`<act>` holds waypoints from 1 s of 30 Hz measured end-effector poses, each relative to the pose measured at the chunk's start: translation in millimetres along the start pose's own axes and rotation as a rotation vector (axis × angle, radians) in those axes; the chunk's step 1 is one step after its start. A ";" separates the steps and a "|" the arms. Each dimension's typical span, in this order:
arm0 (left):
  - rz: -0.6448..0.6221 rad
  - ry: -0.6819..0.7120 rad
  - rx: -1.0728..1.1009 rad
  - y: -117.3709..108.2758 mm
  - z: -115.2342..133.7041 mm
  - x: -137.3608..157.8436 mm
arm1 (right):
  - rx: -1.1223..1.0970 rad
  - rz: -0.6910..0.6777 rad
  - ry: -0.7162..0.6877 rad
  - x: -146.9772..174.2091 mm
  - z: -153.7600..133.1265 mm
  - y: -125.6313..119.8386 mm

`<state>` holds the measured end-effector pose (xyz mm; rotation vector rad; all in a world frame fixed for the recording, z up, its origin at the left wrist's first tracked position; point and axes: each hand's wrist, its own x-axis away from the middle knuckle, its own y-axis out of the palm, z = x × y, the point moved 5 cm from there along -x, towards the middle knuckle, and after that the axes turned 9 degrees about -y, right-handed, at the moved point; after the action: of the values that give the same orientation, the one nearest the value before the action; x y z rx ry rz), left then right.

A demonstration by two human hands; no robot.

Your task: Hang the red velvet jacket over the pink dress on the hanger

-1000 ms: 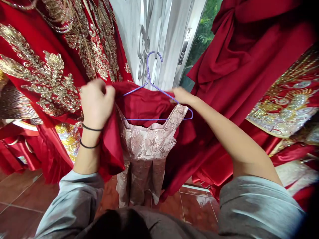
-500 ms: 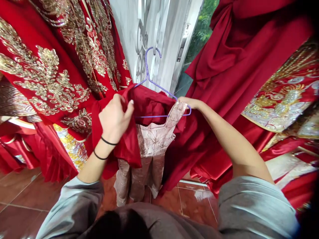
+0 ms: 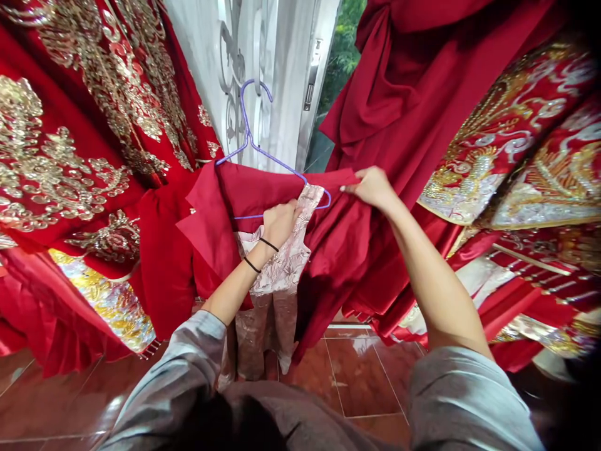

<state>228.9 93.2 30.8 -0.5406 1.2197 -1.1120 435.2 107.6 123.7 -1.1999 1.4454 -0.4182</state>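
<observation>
1. The single view looks from the wearer's head, forward and down between two grey cloth sleeves (image 3: pixel 469 394).
2. It is near: the crimson fabric garment (image 3: pixel 256 188) on the slim purple hanger (image 3: pixel 277 160) lies within reach, mid-frame.
3. It faces a white panel with curled scrollwork (image 3: pixel 282 81), top centre.
4. Glossy red-brown floor tiles (image 3: pixel 357 376) show below.

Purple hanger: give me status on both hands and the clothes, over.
Right hand pinching edge of red cloth. Left hand at pink dress, grip hidden. One strap on purple hanger. Left wrist partly blocks the dress.
</observation>
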 end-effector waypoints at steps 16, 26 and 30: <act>0.383 0.104 0.796 -56.6 -60.7 45.9 | -0.217 -0.196 -0.190 116.2 -101.6 75.8; 0.568 -0.470 -0.001 -78.0 -131.4 95.3 | -0.014 0.113 0.023 111.7 -102.5 129.8; 0.408 -0.456 0.019 -70.8 -128.2 87.9 | -0.127 0.091 -0.103 114.9 -138.7 127.7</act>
<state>79.0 14.2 9.1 -0.4708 0.8667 -0.6091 278.0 13.8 0.2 -1.2333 1.4479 -0.2019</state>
